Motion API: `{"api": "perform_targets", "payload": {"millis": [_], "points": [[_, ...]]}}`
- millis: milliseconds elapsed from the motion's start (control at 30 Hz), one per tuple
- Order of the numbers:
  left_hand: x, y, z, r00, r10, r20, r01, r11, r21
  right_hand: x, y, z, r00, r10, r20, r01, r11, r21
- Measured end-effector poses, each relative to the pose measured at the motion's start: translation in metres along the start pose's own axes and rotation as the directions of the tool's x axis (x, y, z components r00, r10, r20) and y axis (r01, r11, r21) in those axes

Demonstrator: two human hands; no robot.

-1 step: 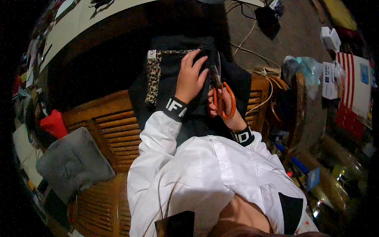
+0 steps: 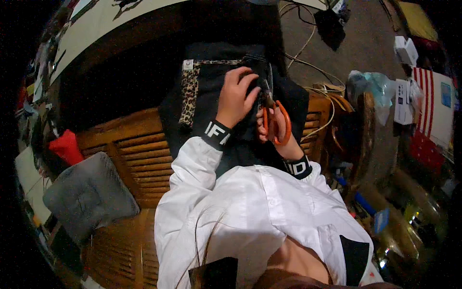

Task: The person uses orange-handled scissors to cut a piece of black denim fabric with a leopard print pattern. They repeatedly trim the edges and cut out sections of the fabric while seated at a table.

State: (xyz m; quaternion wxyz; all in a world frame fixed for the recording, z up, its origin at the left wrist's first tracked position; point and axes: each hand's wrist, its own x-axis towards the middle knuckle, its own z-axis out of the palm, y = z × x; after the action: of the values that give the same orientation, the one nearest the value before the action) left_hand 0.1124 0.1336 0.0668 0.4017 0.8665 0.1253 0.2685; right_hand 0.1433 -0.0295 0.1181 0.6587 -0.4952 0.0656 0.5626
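Black fabric (image 2: 211,91), which looks like a folded garment, lies across my lap. A leopard-print strip (image 2: 189,98) runs along its left side, with a small white label (image 2: 187,64) at the top corner. My left hand (image 2: 236,94) rests on the middle of the cloth, fingers bent and apart, holding nothing that I can see. In my right hand (image 2: 276,127) is a pair of scissors (image 2: 287,120) with orange handles. Their metal blades point away from me, at the right side of the fabric near my left fingertips. Whether cloth lies between the blades is unclear.
I sit on a slatted wooden bench (image 2: 139,149). A grey cushion (image 2: 91,200) and a red cloth (image 2: 66,148) lie to the left. A pale table edge (image 2: 101,29) crosses the far left. Cables (image 2: 308,43), a plastic bag (image 2: 370,89) and boxes (image 2: 402,101) are at the right.
My left fingers have curled a little more. The scissors have shifted slightly, and their blades show more distinctly. The whole view has moved a little.
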Motion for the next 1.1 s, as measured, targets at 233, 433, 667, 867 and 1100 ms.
{"api": "perform_targets", "payload": {"millis": [233,433,667,867,1100], "points": [[0.008,0.006,-0.003,0.992,0.004,0.126,-0.004,1.0,-0.001,-0.005,-0.004,-0.001,0.996,0.005,-0.085,-0.023,0.978,-0.208],[0.012,0.018,0.009,0.997,-0.053,0.052,0.043,0.98,0.192,-0.004,-0.002,-0.001,0.998,0.011,-0.06,-0.024,0.976,-0.217],[0.006,0.027,0.004,0.994,-0.094,0.056,0.076,0.96,0.268,-0.003,0.003,0.009,0.99,-0.066,-0.125,0.048,0.989,-0.14],[-0.003,0.043,-0.017,0.994,-0.042,0.101,0.02,0.978,0.209,0.015,0.006,0.015,0.934,-0.352,-0.053,0.32,0.896,-0.307],[-0.01,0.046,-0.025,0.987,-0.093,0.133,0.069,0.982,0.175,0.018,-0.001,0.021,0.969,-0.224,-0.108,0.192,0.949,-0.249]]}}
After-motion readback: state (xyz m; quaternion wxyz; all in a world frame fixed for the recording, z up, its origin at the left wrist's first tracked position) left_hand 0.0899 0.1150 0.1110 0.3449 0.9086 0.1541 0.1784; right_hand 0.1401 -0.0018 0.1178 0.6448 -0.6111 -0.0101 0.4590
